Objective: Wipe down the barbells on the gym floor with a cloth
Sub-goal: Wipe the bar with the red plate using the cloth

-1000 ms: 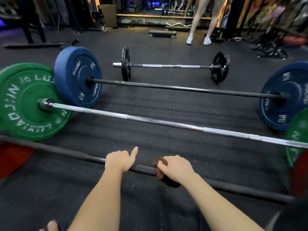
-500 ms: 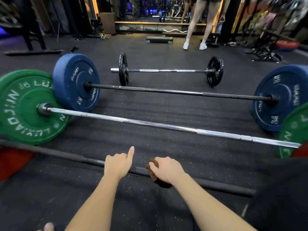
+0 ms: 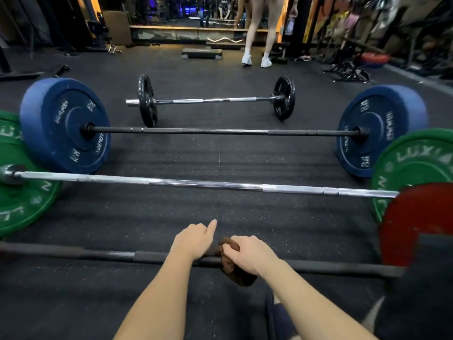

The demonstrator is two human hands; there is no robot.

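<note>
nearest barbell [image 3: 110, 255] gripped by both hands, brown cloth [image 3: 236, 274] wrapped on its bar

the dark bar of the nearest barbell is held by the left hand [image 3: 193, 239], fingers curled over it and the thumb stuck out forward. just beside it, the brown cloth is clamped round the same bar by the right hand [image 3: 247, 253], with a fold hanging below. a red plate [image 3: 414, 217] is seen at the bar's right end. beyond, on the rubber floor [image 3: 171, 217], a chrome barbell [image 3: 196, 184] with green plates [image 3: 22, 204], a black barbell [image 3: 220, 131] with blue plates [image 3: 63, 126] and a short barbell [image 3: 215, 100] with small black plates [image 3: 284, 98] are laid roughly parallel. a person's legs [image 3: 257, 33] are seen at the back.
</note>
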